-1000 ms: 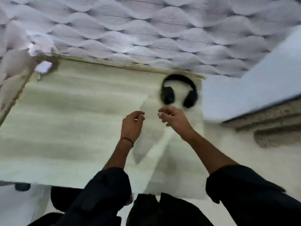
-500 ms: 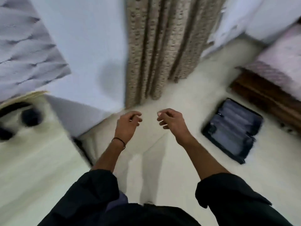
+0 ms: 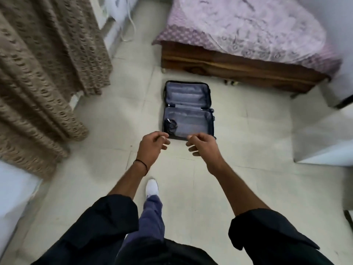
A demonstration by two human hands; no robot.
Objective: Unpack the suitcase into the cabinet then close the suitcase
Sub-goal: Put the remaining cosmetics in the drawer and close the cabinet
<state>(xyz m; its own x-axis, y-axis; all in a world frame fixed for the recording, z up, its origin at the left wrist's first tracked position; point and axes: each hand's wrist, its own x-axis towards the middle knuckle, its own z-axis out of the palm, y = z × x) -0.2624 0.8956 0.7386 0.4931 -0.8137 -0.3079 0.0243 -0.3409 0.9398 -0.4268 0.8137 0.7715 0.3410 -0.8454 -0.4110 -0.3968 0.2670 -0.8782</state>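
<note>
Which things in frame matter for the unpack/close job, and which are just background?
Job:
- suitcase, lying open on the floor
- dark tangled item in its near half, possibly a cable
- left hand and right hand, both empty

Background:
- bed
- curtain

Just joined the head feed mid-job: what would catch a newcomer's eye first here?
The suitcase lies open flat on the pale floor at centre, both halves almost bare, with only a dark tangled item, perhaps a cable, in the near half's left corner. Nearer the camera, the left hand and right hand are held out, loosely curled and holding nothing. A bed with a lilac cover stands behind the suitcase, a brown curtain at left.
</note>
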